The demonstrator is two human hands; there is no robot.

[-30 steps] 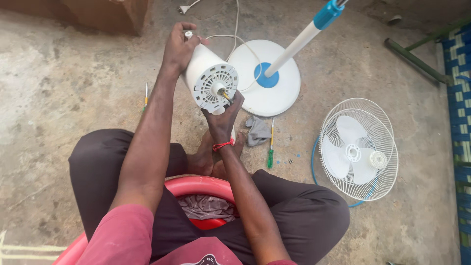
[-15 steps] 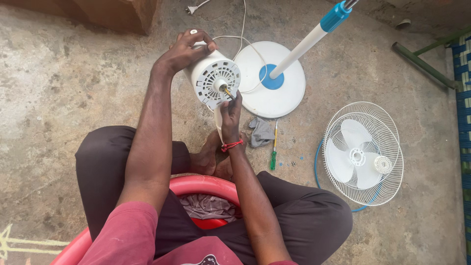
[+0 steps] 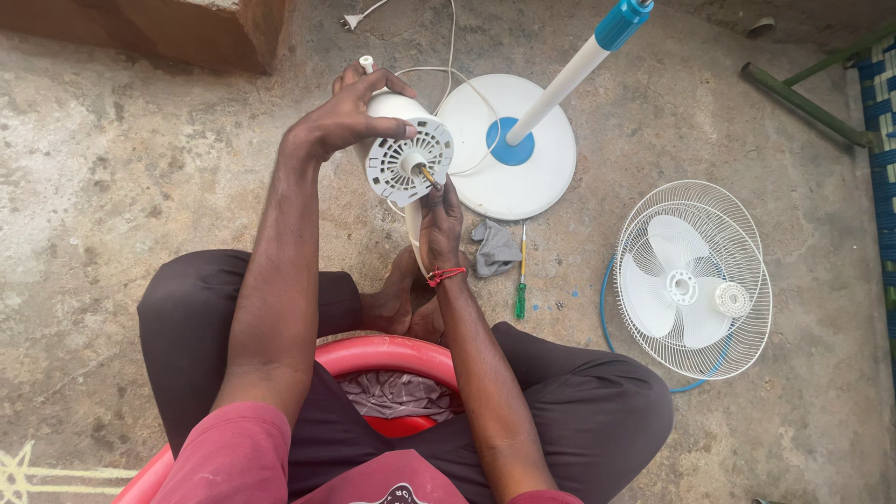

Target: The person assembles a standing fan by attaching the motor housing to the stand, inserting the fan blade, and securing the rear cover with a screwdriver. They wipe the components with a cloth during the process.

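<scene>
Head view: person seated on a red stool (image 3: 373, 359), fan taken apart on the concrete.
Left hand (image 3: 350, 117): fingers curled around the white motor housing (image 3: 406, 154), held up at 12 o'clock.
Right hand (image 3: 441, 224): fingertips pinching the motor shaft (image 3: 429, 176).
Done: grille with blades (image 3: 693, 280) already off, lying at 3 o'clock.
Left: motor not yet back on the stand base (image 3: 523, 173).
Nearby: green screwdriver (image 3: 522, 285), grey rag (image 3: 495, 247).

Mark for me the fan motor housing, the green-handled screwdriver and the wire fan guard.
fan motor housing (image 3: 408, 163): head view, on its round vented front face.
green-handled screwdriver (image 3: 521, 301): head view, on the green handle, lying on the floor.
wire fan guard (image 3: 737, 233): head view, on the white wire grille, upper right part.
</scene>
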